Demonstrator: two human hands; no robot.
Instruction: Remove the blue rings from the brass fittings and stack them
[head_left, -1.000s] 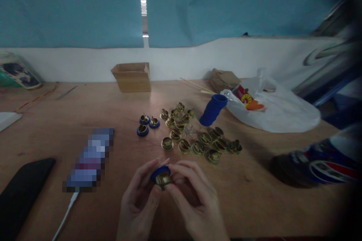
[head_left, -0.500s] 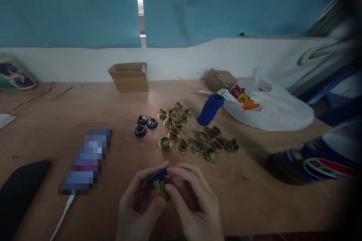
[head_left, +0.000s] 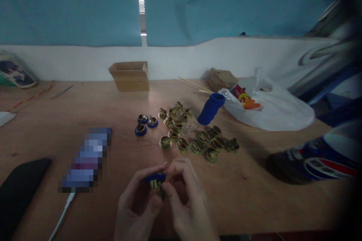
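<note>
Between my two hands, above the table's near edge, is a round brass-coloured metal fitting with a blue ring [head_left: 155, 183] at its top. My left hand [head_left: 138, 199] grips it from the left, thumb below and fingers over the ring. From the other side my right hand [head_left: 188, 196] pinches it with thumb and fingertips. Beyond them lie several loose brass fittings [head_left: 182, 144], with thin wire pieces [head_left: 189, 130] among them. Left of these sit three fittings with blue rings [head_left: 140, 129]. A leaning stack of blue rings [head_left: 210, 109] stands at the right.
A phone [head_left: 86, 160] on a white cable and a black object [head_left: 24, 192] lie left. An open cardboard box [head_left: 131, 80] stands at the back. Rightward are a white plastic bag [head_left: 277, 109], a brown package [head_left: 222, 79] and a Pepsi bottle [head_left: 313, 162] on its side.
Both hands have shifted slightly left with the fitting. It has turned, so its blue ring lies more level, and my right fingers are more bent.
</note>
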